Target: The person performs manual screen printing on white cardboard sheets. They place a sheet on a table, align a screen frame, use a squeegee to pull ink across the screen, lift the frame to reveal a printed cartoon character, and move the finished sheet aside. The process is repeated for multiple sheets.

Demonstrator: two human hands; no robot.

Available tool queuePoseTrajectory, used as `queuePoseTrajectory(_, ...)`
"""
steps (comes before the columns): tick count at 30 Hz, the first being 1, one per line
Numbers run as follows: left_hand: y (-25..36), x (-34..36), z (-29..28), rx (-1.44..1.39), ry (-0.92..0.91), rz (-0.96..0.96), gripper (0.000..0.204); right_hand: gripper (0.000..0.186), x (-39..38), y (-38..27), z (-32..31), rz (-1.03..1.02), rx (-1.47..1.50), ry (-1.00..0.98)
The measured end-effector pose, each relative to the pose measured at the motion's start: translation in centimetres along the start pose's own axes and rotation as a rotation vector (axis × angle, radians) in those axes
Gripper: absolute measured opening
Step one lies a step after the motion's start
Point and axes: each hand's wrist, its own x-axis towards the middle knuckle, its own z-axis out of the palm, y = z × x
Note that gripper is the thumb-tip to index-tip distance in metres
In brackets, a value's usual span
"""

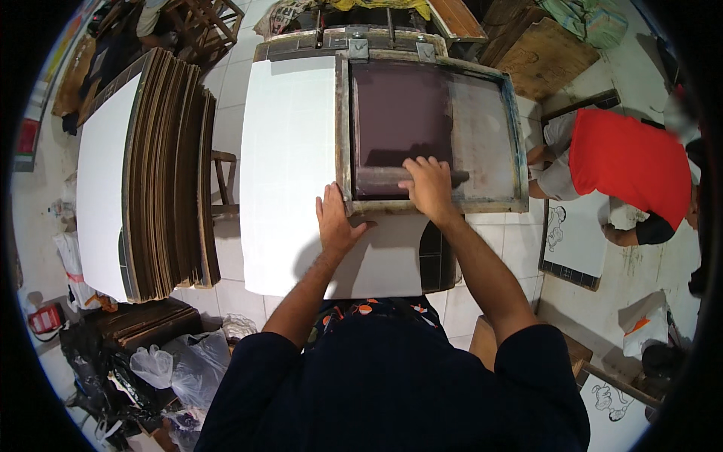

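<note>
A screen printing frame [520, 151] with a wooden rim is mounted on hinged clamps [359, 48] over a board covered by white sheeting [282, 128]. Dark purple ink [399, 105] covers the left half of its mesh; the right half is pale. My right hand [428, 188] grips a long squeegee [373, 178] lying across the ink near the frame's lower edge. My left hand [339, 222] lies with fingers stretched out on the white sheet, touching the frame's lower left corner; its thumb is spread to the right.
A tall stack of boards [162, 181] stands left. Plastic bags [177, 377] lie lower left. At right, a person in red [625, 154] bends over a board with a line drawing [572, 233]. Another drawing [606, 410] is lower right. Wooden panels [542, 56] are behind.
</note>
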Motion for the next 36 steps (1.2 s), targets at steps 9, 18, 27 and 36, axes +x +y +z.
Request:
queuePoseTrajectory(9, -1.1, -0.6, 1.9, 0.007, 0.072, 0.016, 0.133, 0.026, 7.6, 3.3, 0.9, -0.115, -0.019, 0.169)
queuePoseTrajectory(18, -0.4, -0.1, 1.3, 0.046, 0.032, -0.004, 0.135, 0.03, 27.6, 10.8, 2.8, -0.117, -0.044, 0.311)
queuePoseTrajectory(27, -0.2, -0.1, 1.0, 0.011, 0.014, -0.029, 0.131, 0.03, 19.2, 7.8, 2.6, -0.085, -0.023, 0.253)
queuePoseTrajectory(36, -0.5, -0.1, 1.4, 0.028, 0.037, 0.004, 0.132, 0.027, 26.1, 9.8, 4.0, -0.043, -0.176, 0.337)
